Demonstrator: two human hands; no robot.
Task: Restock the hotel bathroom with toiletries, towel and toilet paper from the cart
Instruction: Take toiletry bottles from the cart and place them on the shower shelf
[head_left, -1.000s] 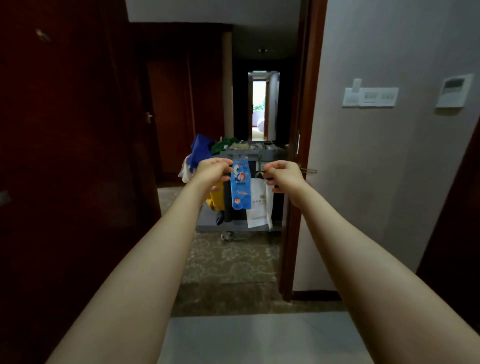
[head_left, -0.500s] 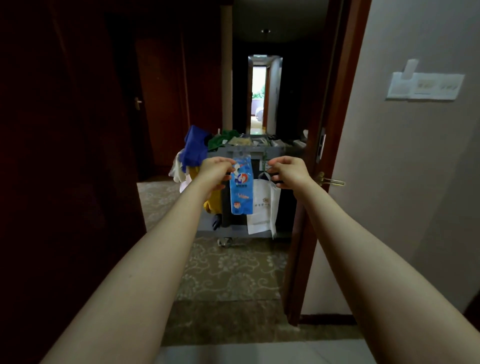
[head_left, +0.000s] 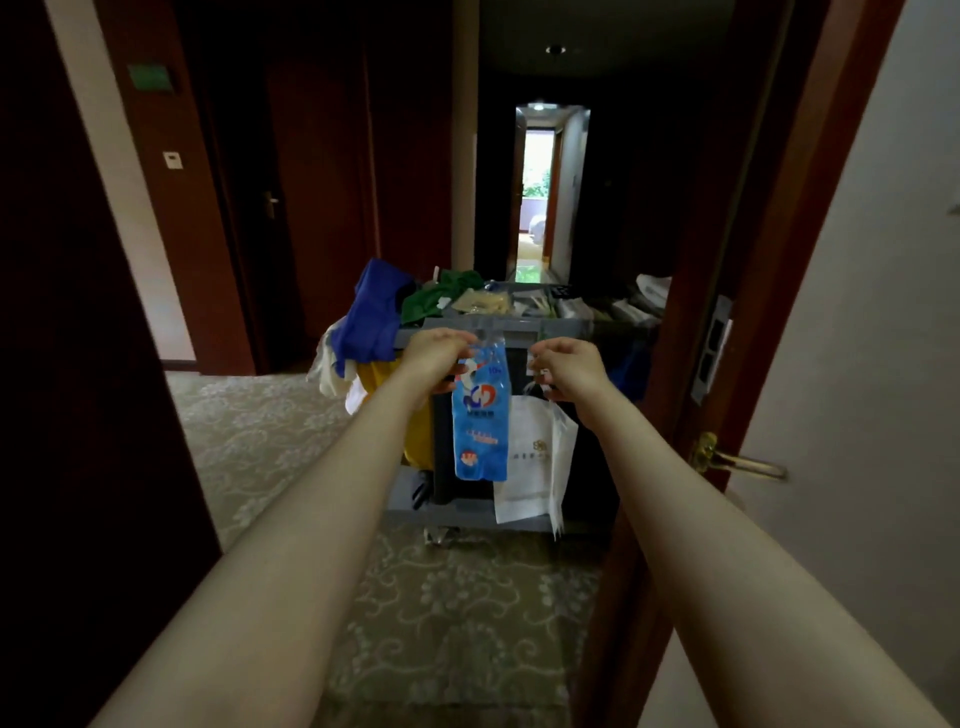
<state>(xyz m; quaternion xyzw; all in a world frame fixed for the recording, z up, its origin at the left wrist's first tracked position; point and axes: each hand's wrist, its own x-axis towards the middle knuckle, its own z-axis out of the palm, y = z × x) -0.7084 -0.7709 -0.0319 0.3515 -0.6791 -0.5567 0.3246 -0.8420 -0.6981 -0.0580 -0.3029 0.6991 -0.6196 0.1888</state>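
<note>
Blue pack dangling before the cart's near edge!
Left hand pinches its top; right hand is curled, grip unclear. Looks light, limp and slippery, so hold the top.

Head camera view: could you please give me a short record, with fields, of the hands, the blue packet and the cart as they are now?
Left hand: pinches the top of the blue packet, which hangs down
Right hand: fingers curled beside the packet; what it grips is unclear
Cart: grey, in the corridor past the doorway, top loaded with supplies
On cart: blue cloth draped at left, white bag hanging in front
Door: open, on the right
</note>
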